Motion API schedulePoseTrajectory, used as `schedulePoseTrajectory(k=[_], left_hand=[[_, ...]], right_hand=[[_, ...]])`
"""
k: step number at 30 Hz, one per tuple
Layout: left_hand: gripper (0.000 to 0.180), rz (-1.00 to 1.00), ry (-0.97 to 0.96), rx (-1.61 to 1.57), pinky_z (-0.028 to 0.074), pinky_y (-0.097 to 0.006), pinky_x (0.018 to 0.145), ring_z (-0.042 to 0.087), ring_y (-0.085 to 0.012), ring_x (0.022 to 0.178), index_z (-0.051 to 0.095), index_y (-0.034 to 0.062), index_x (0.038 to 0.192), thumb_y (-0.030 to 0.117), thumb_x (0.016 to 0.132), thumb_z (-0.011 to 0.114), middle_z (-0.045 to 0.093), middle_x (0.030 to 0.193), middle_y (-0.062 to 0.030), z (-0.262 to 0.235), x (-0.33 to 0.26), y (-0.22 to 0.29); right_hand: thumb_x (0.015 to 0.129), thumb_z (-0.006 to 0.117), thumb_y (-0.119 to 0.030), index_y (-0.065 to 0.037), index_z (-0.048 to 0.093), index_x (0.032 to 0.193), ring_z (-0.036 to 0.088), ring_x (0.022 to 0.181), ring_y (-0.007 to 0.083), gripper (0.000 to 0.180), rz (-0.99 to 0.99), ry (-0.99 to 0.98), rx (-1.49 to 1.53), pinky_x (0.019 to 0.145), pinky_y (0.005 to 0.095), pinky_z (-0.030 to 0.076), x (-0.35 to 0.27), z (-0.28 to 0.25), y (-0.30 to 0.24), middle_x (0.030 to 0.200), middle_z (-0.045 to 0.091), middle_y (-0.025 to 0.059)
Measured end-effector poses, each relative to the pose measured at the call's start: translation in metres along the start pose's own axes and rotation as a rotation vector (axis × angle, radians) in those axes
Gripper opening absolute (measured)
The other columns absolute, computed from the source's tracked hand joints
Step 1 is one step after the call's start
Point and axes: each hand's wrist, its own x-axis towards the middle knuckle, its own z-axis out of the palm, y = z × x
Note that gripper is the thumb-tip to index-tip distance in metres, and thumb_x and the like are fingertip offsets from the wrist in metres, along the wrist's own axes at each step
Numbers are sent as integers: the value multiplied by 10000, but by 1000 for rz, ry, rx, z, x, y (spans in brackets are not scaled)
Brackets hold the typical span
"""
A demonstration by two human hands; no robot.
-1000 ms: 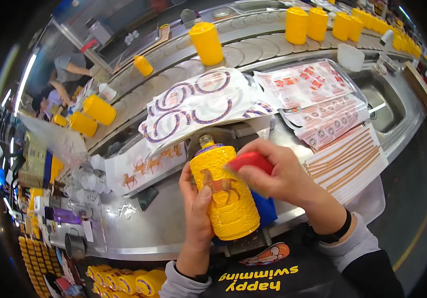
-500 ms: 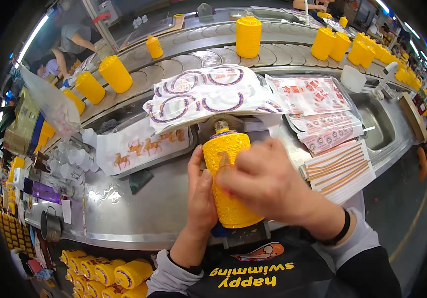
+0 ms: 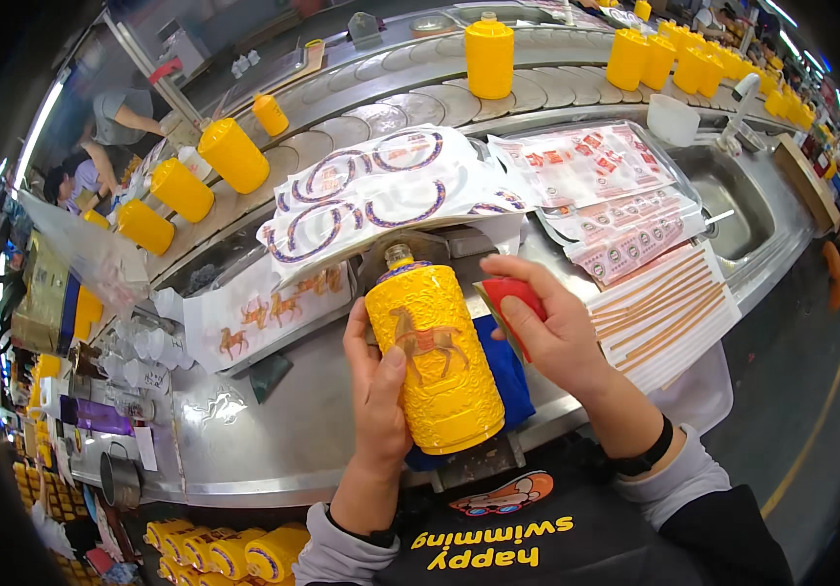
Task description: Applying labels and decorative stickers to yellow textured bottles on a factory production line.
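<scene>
My left hand (image 3: 379, 398) grips a yellow embossed bottle (image 3: 454, 405) by its left side, neck pointing away from me. A brown horse decal (image 3: 428, 342) lies on the bottle's front, and a dark patterned band circles its shoulder below the clear neck. To the right of the bottle, my right hand (image 3: 562, 337) is closed on a flat red scraper (image 3: 518, 305), held apart from the bottle. A blue cloth (image 3: 506, 376) lies behind the bottle's lower right side.
Sheets of ring-shaped decals (image 3: 361, 200) and a horse decal sheet (image 3: 244, 327) lie beyond the bottle. Striped decal strips (image 3: 669, 308) are at right, near a sink (image 3: 733, 210). Yellow bottles stand on a curved conveyor (image 3: 562, 93); more bottles (image 3: 273, 553) are stacked lower left.
My right hand has drawn back from the bottle's front to the right, uncovering the horse decal and the red scraper. The bottle has shifted slightly left.
</scene>
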Motion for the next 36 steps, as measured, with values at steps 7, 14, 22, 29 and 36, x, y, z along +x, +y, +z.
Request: schedulePoseTrajectory(k=[7, 14, 22, 29, 36], left_hand=[[710, 21, -7, 12, 377, -409, 1077, 442, -275, 1288, 119, 32, 1476, 250, 946, 537, 359, 1418, -178, 3, 2, -1], [731, 39, 7, 53, 368, -414, 1084, 430, -284, 1301, 136, 28, 1473, 290, 938, 558, 352, 1425, -179, 1, 2, -2], [746, 37, 24, 83, 367, -421, 1085, 426, -286, 1303, 143, 25, 1473, 298, 926, 571, 344, 1427, -175, 6, 2, 1], [768, 49, 24, 113, 369, -422, 1081, 413, -282, 1311, 152, 7, 1464, 330, 909, 573, 338, 1421, -168, 3, 3, -2], [774, 28, 37, 112, 373, -424, 1083, 419, -286, 1312, 160, 7, 1459, 350, 907, 580, 349, 1417, -167, 9, 3, 0]], right_hand=[[903, 649, -420, 109, 398, 1360, 602, 1049, 337, 743, -55, -136, -42, 909, 383, 478, 7, 24, 15, 1169, 578, 276], [877, 683, -403, 119, 374, 1367, 607, 1055, 329, 779, -50, -154, 197, 894, 376, 483, 11, 28, 21, 1182, 576, 273], [856, 707, -378, 123, 326, 1394, 535, 1181, 293, 828, -94, -232, 64, 1017, 372, 408, 9, 21, 22, 1276, 527, 264], [869, 702, -341, 75, 365, 1395, 548, 1179, 278, 750, 106, -193, 296, 1004, 354, 424, 7, 16, 18, 1291, 543, 219], [917, 644, -186, 23, 449, 1341, 595, 1021, 172, 511, 92, -131, 317, 860, 290, 487, 5, 12, 22, 1146, 622, 166]])
